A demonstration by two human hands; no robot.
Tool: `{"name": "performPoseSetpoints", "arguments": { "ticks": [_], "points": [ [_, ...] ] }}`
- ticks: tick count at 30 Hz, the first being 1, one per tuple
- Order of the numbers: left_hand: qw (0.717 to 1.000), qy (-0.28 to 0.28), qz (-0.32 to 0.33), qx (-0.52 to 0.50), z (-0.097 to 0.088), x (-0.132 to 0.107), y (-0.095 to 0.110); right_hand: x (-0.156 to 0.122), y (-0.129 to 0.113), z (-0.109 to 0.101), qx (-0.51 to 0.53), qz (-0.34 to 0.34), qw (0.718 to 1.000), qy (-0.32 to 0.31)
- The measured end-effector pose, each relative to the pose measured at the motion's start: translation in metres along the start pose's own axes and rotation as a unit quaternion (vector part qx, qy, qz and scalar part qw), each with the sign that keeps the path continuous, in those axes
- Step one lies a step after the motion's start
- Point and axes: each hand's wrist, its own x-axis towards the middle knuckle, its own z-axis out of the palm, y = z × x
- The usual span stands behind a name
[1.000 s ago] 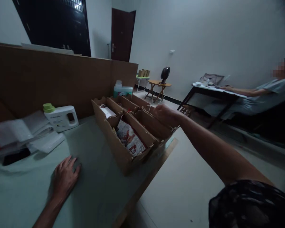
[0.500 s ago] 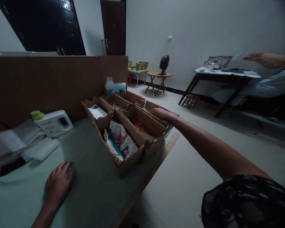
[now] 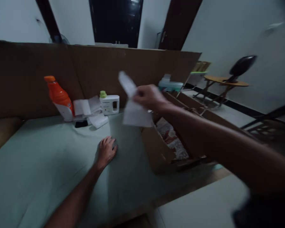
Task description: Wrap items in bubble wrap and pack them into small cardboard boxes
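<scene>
My right hand (image 3: 149, 96) is closed on a thin, whitish translucent sheet or bag (image 3: 137, 114), blurred by motion, so its exact kind is unclear. It is in the air left of the divided cardboard box (image 3: 152, 147), and my forearm hides part of the box. Inside the front compartment lies a patterned snack bag (image 3: 172, 137). My left hand (image 3: 106, 150) rests on the green tablecloth (image 3: 61, 152), fingers stretched out, with nothing in it. Beyond it are clear plastic packets (image 3: 97, 120) and a white bottle with a green cap (image 3: 110, 104).
An orange bottle (image 3: 59, 96) leans near the cardboard partition (image 3: 123, 63) at the back. A teal bottle (image 3: 171, 85) stands behind the box. Off the table's right side, a black fan (image 3: 242, 68) sits on a round wooden table (image 3: 224, 81).
My right hand has come out of the box's far right compartment and moved left, now with the whitish sheet or bag. My view has turned left; my left hand still lies on the cloth.
</scene>
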Motion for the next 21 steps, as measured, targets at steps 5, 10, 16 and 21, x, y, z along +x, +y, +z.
{"name": "performPoseSetpoints", "arguments": {
  "ticks": [5,10,16,21],
  "points": [
    [0.998,0.039,0.045,0.002,0.016,-0.003,-0.009,0.061,-0.058,0.094,0.119,0.052,0.988,-0.083],
    [0.996,0.056,0.062,0.016,0.029,-0.001,-0.019,0.073,-0.019,0.053,0.189,0.025,0.981,-0.041],
    [0.997,0.044,0.055,0.018,0.029,-0.003,-0.019,0.022,0.153,-0.045,-0.031,0.238,0.971,0.018],
    [0.997,0.042,0.059,0.019,0.034,-0.002,-0.025,-0.015,0.254,-0.047,-0.091,0.279,0.952,-0.09]
  ]
}}
